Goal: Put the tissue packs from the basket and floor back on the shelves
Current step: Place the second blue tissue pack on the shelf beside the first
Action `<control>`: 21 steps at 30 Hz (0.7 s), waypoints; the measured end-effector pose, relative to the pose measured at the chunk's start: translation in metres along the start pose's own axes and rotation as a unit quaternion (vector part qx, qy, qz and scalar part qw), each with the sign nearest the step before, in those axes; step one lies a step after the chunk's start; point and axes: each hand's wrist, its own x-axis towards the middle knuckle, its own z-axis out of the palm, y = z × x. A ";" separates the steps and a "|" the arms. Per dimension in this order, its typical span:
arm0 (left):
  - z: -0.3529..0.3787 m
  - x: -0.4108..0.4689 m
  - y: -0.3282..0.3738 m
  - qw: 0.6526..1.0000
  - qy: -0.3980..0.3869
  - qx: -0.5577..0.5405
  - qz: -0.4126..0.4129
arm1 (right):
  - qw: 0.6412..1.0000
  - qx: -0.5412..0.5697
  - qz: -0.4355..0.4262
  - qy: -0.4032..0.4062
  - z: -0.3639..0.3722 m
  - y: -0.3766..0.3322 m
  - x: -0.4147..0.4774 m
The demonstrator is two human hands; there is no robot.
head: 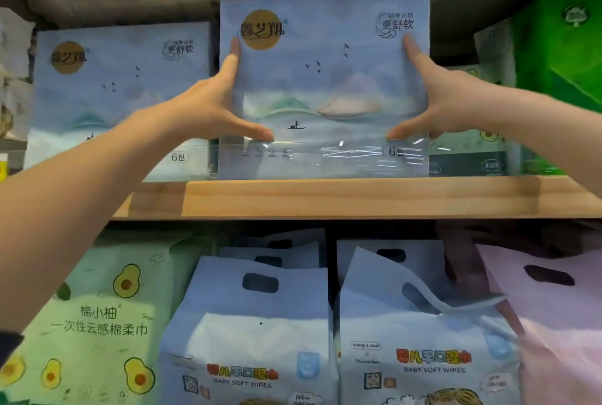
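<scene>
A pale blue tissue pack [324, 78] with a gold round logo and a mountain-and-boat picture stands upright on the wooden shelf [358, 197]. My left hand [211, 104] presses its left edge, forefinger pointing up and thumb across the front. My right hand [433, 101] mirrors this on the right edge. Both hands grip the pack between them. A second, identical tissue pack [120, 95] stands to its left, set further back.
Green packs [560, 55] stand at the right of the upper shelf, white packs [13, 55] at the far left. Below the shelf are an avocado-print pack [94, 323], two blue baby wipes bags [254, 333] and a pink bag [553, 323].
</scene>
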 end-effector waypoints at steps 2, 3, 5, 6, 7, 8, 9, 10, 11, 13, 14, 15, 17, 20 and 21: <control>0.002 0.004 0.000 1.000 -0.006 0.007 -0.009 | 1.000 -0.009 0.002 -0.009 0.004 0.002 0.005; 0.003 0.006 -0.001 1.000 -0.008 0.008 -0.013 | 1.000 -0.012 0.002 -0.013 0.005 0.003 0.008; 0.005 0.011 -0.004 1.000 -0.013 0.005 -0.021 | 1.000 -0.018 0.004 -0.023 0.008 0.006 0.014; 0.006 0.014 -0.005 1.000 -0.015 0.007 -0.026 | 0.999 -0.021 0.005 -0.030 0.009 0.007 0.017; 0.008 0.017 -0.007 0.999 -0.017 0.010 -0.030 | 0.999 -0.024 0.004 -0.037 0.010 0.008 0.021; 0.009 0.020 -0.009 0.999 -0.018 0.015 -0.035 | 0.999 -0.027 0.003 -0.043 0.012 0.009 0.025; 0.011 0.023 -0.010 0.999 -0.019 0.020 -0.039 | 0.998 -0.029 0.003 -0.049 0.013 0.011 0.029; 0.012 0.025 -0.012 0.999 -0.019 0.025 -0.042 | 0.998 -0.031 0.003 -0.054 0.014 0.012 0.033; 0.012 0.028 -0.015 0.998 -0.021 0.030 -0.043 | 0.998 -0.031 0.004 -0.057 0.014 0.012 0.037; 0.013 0.033 -0.019 0.998 -0.025 0.035 -0.041 | 0.998 -0.024 0.008 -0.060 0.014 0.012 0.043; 0.013 0.035 -0.020 0.998 -0.027 0.033 -0.040 | 0.998 -0.018 0.009 -0.060 0.014 0.011 0.044; 0.013 0.037 -0.021 0.998 -0.029 0.028 -0.039 | 0.998 -0.013 0.011 -0.060 0.015 0.011 0.044; 0.014 0.038 -0.023 0.999 -0.032 0.022 -0.037 | 0.998 -0.010 0.008 -0.058 0.016 0.012 0.045; 0.014 0.039 -0.024 0.999 -0.032 0.012 -0.034 | 0.999 -0.008 0.002 -0.054 0.017 0.014 0.044; 0.014 0.039 -0.024 0.999 -0.033 0.003 -0.032 | 0.999 -0.007 0.002 -0.054 0.016 0.015 0.044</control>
